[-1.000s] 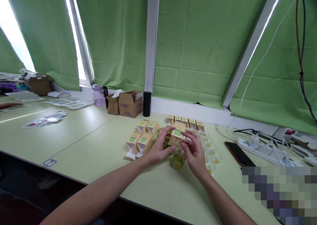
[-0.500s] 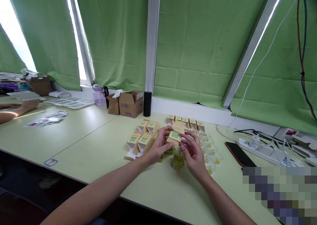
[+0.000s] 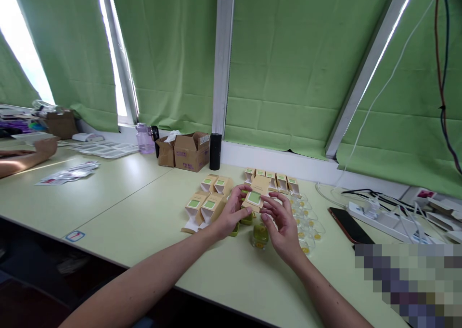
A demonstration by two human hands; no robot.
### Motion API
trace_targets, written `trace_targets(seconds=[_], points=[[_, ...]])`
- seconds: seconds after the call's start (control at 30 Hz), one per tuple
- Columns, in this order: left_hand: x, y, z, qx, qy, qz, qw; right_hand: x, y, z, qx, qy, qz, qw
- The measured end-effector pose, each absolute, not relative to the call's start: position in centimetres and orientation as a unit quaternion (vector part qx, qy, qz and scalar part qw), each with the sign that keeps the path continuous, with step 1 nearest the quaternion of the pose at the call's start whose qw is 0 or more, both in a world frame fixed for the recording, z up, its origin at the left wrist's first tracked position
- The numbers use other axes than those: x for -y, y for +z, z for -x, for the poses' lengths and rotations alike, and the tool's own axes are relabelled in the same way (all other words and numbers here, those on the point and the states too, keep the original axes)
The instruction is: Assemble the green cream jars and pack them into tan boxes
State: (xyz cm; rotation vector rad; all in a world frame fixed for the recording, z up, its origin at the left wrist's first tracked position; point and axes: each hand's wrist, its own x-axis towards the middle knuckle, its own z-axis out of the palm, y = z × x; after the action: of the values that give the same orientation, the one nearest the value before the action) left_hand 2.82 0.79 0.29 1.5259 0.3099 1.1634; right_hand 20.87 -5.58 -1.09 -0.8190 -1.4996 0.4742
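Note:
Both my hands hold one small tan carton with a green label [image 3: 254, 196] just above the pale green table [image 3: 119, 198]. My left hand [image 3: 231, 213] grips its left side with curled fingers. My right hand [image 3: 283, 224] pinches its right side. Under the carton sit small green-filled glass jars [image 3: 259, 233]. To the left lie folded cartons with green labels [image 3: 203, 206], and a row of upright cartons [image 3: 275, 180] stands behind. Clear lids with yellow dots [image 3: 306, 221] lie to the right of my right hand.
A black cylinder [image 3: 215, 151], brown cardboard boxes [image 3: 190, 151] and a purple bottle [image 3: 145, 138] stand by the window sill. A dark phone [image 3: 349, 225] and a white power strip with cables [image 3: 378, 212] lie at the right. Another person's arm [image 3: 25, 156] rests at far left.
The carton in my hands has tilted and shifted slightly left and down. The other person's arm at far left has come into view and drawn back a little.

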Motion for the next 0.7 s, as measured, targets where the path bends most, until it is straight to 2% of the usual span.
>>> trace_targets(seconds=[0.7], points=[[-1.18, -0.63, -3.18, -0.179, 0.522, -0.710, 0.439, 5.33, -1.19, -20.78, 0.643, 0.184, 0.365, 0.648]])
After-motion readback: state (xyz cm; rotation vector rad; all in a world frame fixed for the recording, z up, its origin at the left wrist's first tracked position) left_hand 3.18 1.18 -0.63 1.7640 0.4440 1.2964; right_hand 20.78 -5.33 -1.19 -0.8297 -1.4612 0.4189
